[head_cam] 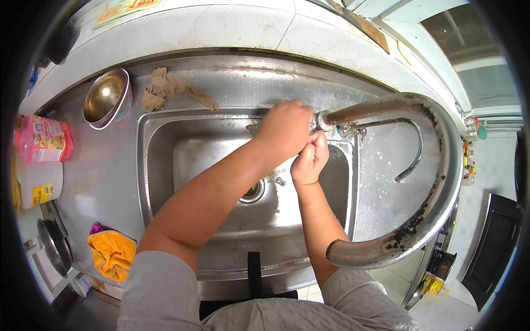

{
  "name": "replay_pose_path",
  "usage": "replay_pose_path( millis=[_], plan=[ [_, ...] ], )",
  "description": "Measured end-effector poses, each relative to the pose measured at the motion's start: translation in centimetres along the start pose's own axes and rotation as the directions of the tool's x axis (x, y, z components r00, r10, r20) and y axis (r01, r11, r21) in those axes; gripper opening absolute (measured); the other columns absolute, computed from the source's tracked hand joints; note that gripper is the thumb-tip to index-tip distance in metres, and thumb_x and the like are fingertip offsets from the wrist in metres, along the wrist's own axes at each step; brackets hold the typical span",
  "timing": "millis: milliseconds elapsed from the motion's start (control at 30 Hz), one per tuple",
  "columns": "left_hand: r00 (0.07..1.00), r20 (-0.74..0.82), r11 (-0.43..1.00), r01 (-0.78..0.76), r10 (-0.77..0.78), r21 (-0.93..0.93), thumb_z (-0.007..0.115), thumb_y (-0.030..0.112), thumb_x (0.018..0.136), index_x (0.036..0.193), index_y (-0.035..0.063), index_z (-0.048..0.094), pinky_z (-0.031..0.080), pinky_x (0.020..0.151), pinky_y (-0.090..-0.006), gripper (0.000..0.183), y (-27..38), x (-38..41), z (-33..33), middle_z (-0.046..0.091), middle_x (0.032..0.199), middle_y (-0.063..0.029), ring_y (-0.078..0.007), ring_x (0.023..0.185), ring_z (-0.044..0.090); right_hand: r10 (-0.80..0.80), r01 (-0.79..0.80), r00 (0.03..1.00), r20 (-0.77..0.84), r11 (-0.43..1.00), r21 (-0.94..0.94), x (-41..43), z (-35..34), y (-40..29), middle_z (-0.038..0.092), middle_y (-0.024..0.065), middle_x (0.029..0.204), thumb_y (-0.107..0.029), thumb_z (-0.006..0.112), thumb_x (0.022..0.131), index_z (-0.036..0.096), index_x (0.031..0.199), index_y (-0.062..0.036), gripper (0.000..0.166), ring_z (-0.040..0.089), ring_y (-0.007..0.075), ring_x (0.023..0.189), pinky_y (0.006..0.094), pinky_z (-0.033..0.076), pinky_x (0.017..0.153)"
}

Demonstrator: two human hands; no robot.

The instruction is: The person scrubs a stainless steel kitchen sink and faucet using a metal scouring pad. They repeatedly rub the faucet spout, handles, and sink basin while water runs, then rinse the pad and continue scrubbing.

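My left hand [285, 128] reaches across the stainless steel sink basin [203, 153] to its far rim, fingers curled. Close against it, my right hand [310, 161] is also curled, thumb side up. Both are right beside the base of a large curved metal faucet [449, 165]. Whatever lies between the hands is hidden, and I cannot tell if they grip the faucet base or something small. A piece of grey mesh [252, 130] shows just left of my left hand. Below my forearms is the sink drain [253, 193].
The faucet's spout arcs over my right forearm. A thin tap [420, 145] stands beside it. Left of the basin are a metal bowl [105, 97], a brown rag [165, 91], a pink liquid bottle [43, 138], a white jug [41, 182], an orange cloth [112, 252] and a pan [54, 246].
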State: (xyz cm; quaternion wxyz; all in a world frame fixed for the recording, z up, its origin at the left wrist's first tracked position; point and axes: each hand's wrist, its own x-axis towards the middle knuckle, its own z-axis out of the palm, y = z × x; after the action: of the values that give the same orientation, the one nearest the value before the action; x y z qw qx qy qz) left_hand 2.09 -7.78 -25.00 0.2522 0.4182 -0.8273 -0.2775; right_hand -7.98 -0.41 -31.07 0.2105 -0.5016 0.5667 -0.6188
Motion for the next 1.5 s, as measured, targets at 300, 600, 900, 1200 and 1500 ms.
replay_pose_path(
  millis=[300,600,900,1200,1500],
  plan=[
    [0.974,0.108,0.979,0.201,-0.197,-0.024,0.063,0.010,0.072,0.085,0.0025,0.067,0.050,0.074,-0.0442,0.016,-3.7,3.1,1.4,0.066,0.088,-0.0199,-0.0369,0.084,0.063,0.038,-0.038,0.999,0.005,0.999,0.033,0.0,1.3,-0.5,0.042,-0.0028,0.061,-0.001,0.040,0.081,0.041,0.070,-0.0055,0.012,0.033,0.0043,0.054,0.0200,0.029,0.049],
    [0.999,0.038,0.988,0.014,-0.008,-0.153,0.060,0.010,0.074,0.086,0.0024,0.065,0.049,0.075,-0.0454,0.015,-2.4,2.4,0.8,0.064,0.088,-0.0188,-0.0364,0.085,0.061,0.020,-0.020,1.000,0.019,1.000,0.012,0.0,0.2,-0.3,0.041,-0.0023,0.060,0.000,0.039,0.079,0.042,0.071,-0.0043,0.009,0.032,0.0037,0.054,0.0201,0.027,0.047],
    [0.990,0.081,0.990,-0.104,0.112,-0.095,0.062,0.008,0.072,0.082,0.0016,0.060,0.047,0.066,-0.0442,0.012,-0.1,0.2,-0.5,0.060,0.082,-0.0154,-0.0343,0.078,0.059,-0.038,0.038,0.999,0.026,0.999,0.000,-0.1,-0.2,-0.1,0.046,-0.0008,0.069,-0.005,0.037,0.082,0.041,0.071,-0.0053,0.011,0.038,0.0068,0.066,0.0223,0.034,0.061],
    [0.961,0.145,0.970,0.242,-0.235,-0.033,0.060,0.010,0.073,0.080,-0.0002,0.068,0.053,0.070,-0.0413,0.015,-1.4,3.1,1.2,0.068,0.085,-0.0192,-0.0347,0.082,0.067,0.062,-0.061,0.997,-0.041,0.998,0.030,0.2,0.8,-1.0,0.043,-0.0006,0.063,-0.001,0.039,0.080,0.041,0.070,-0.0049,0.011,0.034,0.0050,0.056,0.0216,0.029,0.050],
    [0.992,0.091,0.988,0.102,-0.092,-0.120,0.063,0.017,0.076,0.083,0.0026,0.068,0.052,0.077,-0.0412,0.017,0.7,-0.1,-0.7,0.066,0.086,-0.0180,-0.0349,0.085,0.065,0.053,-0.053,0.997,-0.062,0.999,0.013,-0.5,1.1,-1.0,0.049,-0.0011,0.072,-0.012,0.042,0.088,0.040,0.073,-0.0075,0.016,0.039,0.0058,0.069,0.0223,0.036,0.062]
  ],
)
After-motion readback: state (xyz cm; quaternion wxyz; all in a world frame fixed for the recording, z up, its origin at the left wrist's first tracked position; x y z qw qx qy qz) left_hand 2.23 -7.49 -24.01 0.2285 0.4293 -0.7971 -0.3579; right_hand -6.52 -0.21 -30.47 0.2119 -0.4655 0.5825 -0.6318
